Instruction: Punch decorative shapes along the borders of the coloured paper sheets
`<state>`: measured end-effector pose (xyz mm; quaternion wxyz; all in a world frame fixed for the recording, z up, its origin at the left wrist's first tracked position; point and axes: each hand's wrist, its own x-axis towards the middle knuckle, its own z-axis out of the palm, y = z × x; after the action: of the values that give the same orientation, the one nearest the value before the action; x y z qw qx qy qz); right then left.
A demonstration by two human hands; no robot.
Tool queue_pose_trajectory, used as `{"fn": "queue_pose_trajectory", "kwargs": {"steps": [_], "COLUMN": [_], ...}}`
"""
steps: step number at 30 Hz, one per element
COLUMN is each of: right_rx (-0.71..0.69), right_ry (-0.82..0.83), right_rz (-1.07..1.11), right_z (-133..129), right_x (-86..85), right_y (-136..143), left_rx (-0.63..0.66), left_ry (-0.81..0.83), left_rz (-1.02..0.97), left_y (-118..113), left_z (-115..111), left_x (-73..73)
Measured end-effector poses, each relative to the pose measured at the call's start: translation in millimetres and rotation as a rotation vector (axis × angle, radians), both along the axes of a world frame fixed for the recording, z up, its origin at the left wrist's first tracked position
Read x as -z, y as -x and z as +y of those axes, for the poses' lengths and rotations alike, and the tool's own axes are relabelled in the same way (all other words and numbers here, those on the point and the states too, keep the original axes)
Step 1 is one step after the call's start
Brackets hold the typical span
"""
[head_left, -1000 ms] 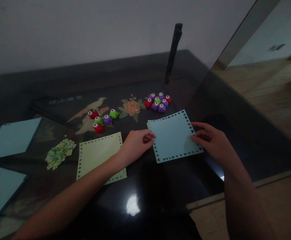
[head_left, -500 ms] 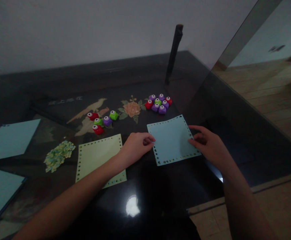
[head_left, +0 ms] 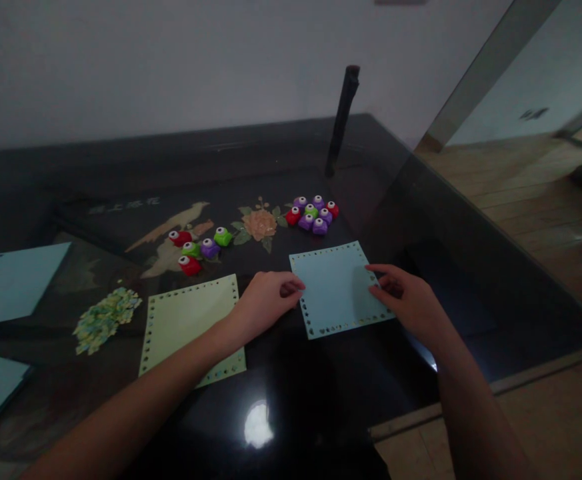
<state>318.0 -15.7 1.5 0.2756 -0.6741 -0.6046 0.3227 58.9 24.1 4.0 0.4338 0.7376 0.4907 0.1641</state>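
A light blue square sheet of paper (head_left: 338,290), punched with small shaped holes along its edges, lies in front of me. My left hand (head_left: 273,300) is closed at its left edge, thumb and forefinger tips over the border. At the opposite edge, my right hand (head_left: 405,293) grips the sheet with its thumb on top and forefinger along the side; the other fingers are partly hidden. Under my left forearm lies a pale green sheet (head_left: 185,313), also hole-punched round its border. Beyond the blue sheet sits a cluster of red, purple and green craft punches (head_left: 311,217).
More small punches (head_left: 191,249) stand beyond the green sheet. A pile of paper cut-outs (head_left: 105,320) lies left of it. Blue sheets (head_left: 18,280) rest at the far left. A dark upright post (head_left: 342,123) stands near the back of the glossy black table (head_left: 291,400).
The view has shifted slightly, moving the table's contents a little left and down. My right fingertips reach slightly further up along the blue sheet's edge. Both hands stay at its sides.
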Motion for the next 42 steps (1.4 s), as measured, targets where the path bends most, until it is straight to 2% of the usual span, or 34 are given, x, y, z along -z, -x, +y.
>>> {"fn": "queue_pose_trajectory", "kwargs": {"steps": [14,20,26,30,34,38,40,42], "right_rx": [-0.033,-0.033,-0.038,0.028,0.001,-0.173,-0.298,-0.413], "right_ry": [-0.073,-0.187,-0.248,-0.345,-0.441,-0.476,-0.460,-0.423], "right_rz": [-0.148,-0.299,-0.339,-0.351,-0.322,-0.249,-0.251,-0.274], "right_z": [0.2,1.9,5.1,4.5,-1.0,-1.5,3.0,10.1], "right_x": [7.8,10.0,15.6,4.8,-16.2,-34.9,-41.6,-46.1], "right_y": [2.4,0.9,-4.4,-0.4,18.6,53.2,74.7,97.9], "left_rx": [0.055,0.087,0.120,0.097,-0.102,-0.279,-0.308,-0.292], "left_ry": [-0.126,-0.160,-0.219,-0.316,-0.469,-0.538,-0.550,-0.563], "left_rz": [0.121,0.141,0.125,0.057,0.109,0.271,0.324,0.340], "left_y": [-2.2,-3.3,-0.1,30.7,94.3,158.4,177.2,185.6], "left_z": [-2.0,-3.3,-9.0,-18.0,-28.8,-38.2,-41.4,-43.1], "left_x": [-4.4,-7.1,-12.4,-26.9,-35.3,-23.6,-14.0,-5.6]}}
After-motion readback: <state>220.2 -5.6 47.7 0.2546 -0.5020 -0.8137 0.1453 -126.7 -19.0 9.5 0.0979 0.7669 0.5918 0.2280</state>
